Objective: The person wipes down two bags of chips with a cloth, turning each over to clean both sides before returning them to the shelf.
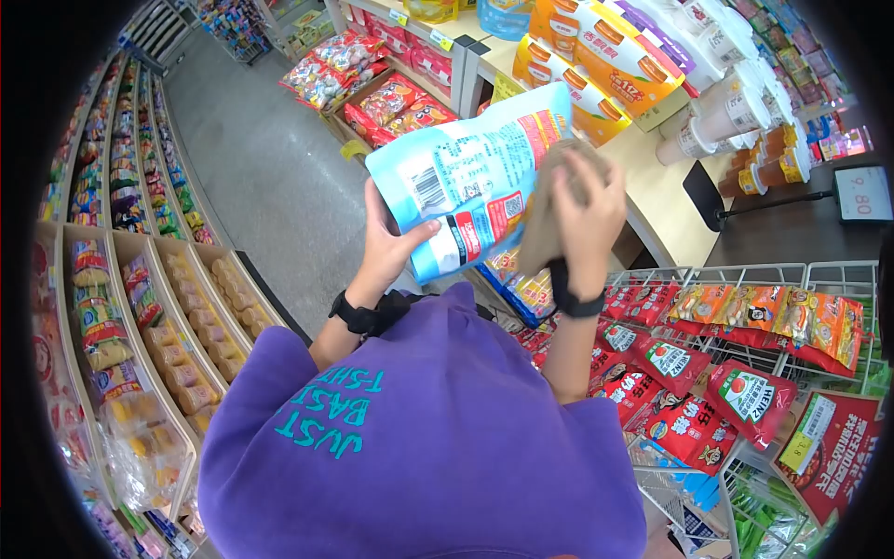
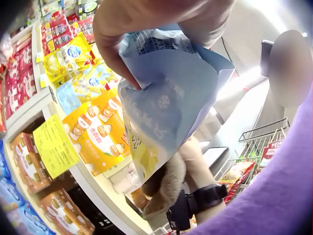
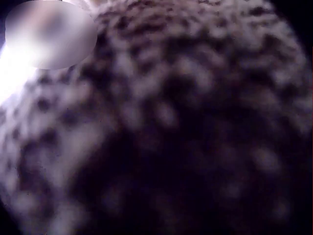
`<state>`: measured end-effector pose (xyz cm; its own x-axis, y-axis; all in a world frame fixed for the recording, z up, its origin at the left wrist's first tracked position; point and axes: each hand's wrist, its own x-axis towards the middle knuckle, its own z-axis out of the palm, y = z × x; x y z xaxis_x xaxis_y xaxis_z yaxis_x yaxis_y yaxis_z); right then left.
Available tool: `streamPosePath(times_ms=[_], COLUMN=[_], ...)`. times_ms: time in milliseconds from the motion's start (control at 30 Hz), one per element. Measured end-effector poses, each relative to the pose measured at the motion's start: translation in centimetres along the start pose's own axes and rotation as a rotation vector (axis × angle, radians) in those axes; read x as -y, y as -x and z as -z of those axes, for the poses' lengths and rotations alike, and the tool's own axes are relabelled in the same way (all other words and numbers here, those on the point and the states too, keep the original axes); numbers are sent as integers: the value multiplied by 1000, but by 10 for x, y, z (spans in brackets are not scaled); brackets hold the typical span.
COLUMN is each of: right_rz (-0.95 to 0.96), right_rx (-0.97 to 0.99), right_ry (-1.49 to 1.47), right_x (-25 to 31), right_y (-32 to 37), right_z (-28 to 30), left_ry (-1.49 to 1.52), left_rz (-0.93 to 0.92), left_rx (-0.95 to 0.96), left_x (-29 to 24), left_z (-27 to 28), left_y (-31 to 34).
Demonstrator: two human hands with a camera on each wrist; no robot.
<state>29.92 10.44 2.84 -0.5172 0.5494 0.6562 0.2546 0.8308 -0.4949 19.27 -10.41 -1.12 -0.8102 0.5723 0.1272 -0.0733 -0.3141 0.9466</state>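
Observation:
A light-blue snack pouch (image 1: 466,177) with a barcode and printed panels hangs tilted in front of the chest. My left hand (image 1: 389,244) grips its lower left edge, thumb on the printed side; in the left wrist view the fingers (image 2: 120,56) curl over the pouch (image 2: 166,93). My right hand (image 1: 591,210) holds a brown-grey cloth (image 1: 545,219) against the pouch's right end. Fuzzy fabric, dark and blurred, fills almost all of the right wrist view, the cloth (image 3: 161,112) hiding the hand there.
A wooden shelf (image 1: 666,200) ahead carries orange packs (image 1: 596,56) and white-lidded cups (image 1: 731,112). At right stands a wire rack (image 1: 782,275) with red packets (image 1: 684,429) and a price sign (image 1: 861,194). Snack shelves (image 1: 149,289) line the left, beside a grey floor (image 1: 251,140).

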Motion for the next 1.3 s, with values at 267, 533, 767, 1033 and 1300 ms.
streamPosePath(times_ms=[267, 533, 767, 1033, 1300], right_rz=[-540, -816, -805, -605, -148], right_rx=[286, 548, 355, 394, 187], right_ry=[-694, -1209, -1008, -1023, -217], right_x=[-37, -32, -38, -33, -14], right_y=[28, 45, 57, 75, 45], right_z=[-23, -19, -18, -8, -32], left_ry=[-886, -1412, -1271, -86, 267], left_rz=[-714, -1295, -1085, 131, 611], left_rx=[25, 333, 688, 304, 182], left_x=[-13, 1, -17, 23, 35], left_z=[-13, -23, -22, 9, 36], left_y=[4, 10, 5, -29, -20])
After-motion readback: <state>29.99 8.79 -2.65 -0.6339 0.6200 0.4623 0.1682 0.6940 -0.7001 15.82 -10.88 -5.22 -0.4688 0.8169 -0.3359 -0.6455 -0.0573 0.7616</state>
